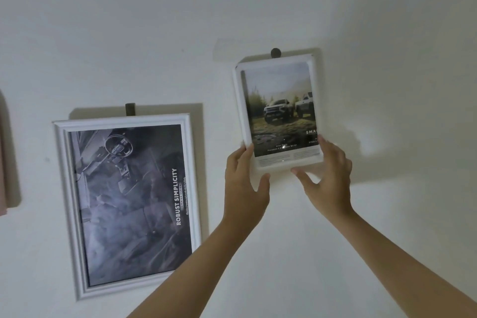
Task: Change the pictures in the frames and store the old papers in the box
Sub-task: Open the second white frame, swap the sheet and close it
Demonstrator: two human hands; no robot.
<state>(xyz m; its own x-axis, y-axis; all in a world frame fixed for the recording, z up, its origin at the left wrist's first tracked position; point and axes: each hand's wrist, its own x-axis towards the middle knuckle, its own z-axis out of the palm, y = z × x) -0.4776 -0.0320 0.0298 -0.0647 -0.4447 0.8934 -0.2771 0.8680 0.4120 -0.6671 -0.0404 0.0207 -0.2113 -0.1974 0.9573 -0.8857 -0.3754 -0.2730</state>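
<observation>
We reach up, left hand (pixel 241 183) and right hand (pixel 327 175) gripping the small white-framed truck picture (pixel 280 111) by its bottom corners against the white wall (pixel 387 33).

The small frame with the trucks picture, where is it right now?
In the head view, the small white frame is upper right against the wall, under a hook, held by both hands, right of the larger frame.

Bare wall (pixel 387 33) lay open right of the small frame (pixel 313 100); the larger frame (pixel 62 188) crowded its lower left.
</observation>
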